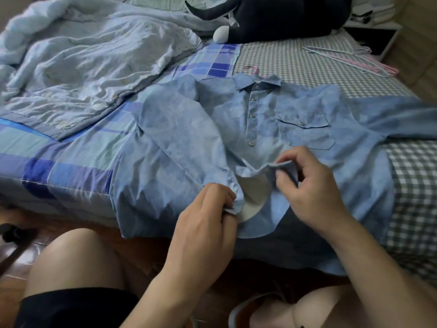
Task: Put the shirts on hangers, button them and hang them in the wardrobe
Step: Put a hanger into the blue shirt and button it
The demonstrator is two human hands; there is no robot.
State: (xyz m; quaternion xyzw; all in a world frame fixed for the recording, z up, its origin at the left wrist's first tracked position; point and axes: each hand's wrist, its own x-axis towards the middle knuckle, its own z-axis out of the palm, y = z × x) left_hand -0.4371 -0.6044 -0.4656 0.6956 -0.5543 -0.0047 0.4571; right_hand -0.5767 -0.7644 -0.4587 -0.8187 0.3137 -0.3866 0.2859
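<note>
Bed with grey-and-white checked sheet (295,60); blue plaid patchwork cover (78,166) on its near left, crumpled pale blue quilt (78,58) heaped beyond. Dark wooden floor (142,247) below the bed edge. Black plush toy (272,17) at the far side. Loose bundle of pink and white wire hangers (354,60) far right on the sheet.

Light blue button-front shirt (295,119) lies face up on the bed, collar away from the person, hem hanging over the near edge; long axis runs near to far. Pink hanger hook (251,68) shows above the collar. Upper buttons done; lower front parted.

Left hand (208,216) pinches the left placket edge. Right hand (309,183) pinches the right edge, fingers curled.
</note>
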